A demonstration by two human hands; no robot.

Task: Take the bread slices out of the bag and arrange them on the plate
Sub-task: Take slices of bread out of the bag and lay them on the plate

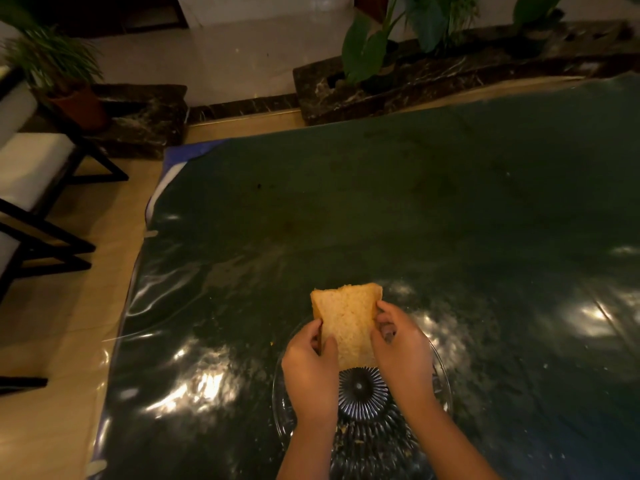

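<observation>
A pale bread slice (347,320) stands tilted over the far part of a clear glass plate (441,386) with a ribbed sunburst centre. My left hand (310,370) grips the slice's left edge with thumb and fingers. My right hand (401,355) pinches its right edge. The slice may be more than one piece pressed together; I cannot tell. Crumbs lie on the near part of the plate. No bread bag shows in view.
The plate sits near the front of a dark green table (415,209) under shiny plastic sheeting. Black-framed chairs (38,202) stand to the left on a tan floor. Potted plants (374,46) on dark marble ledges line the far side.
</observation>
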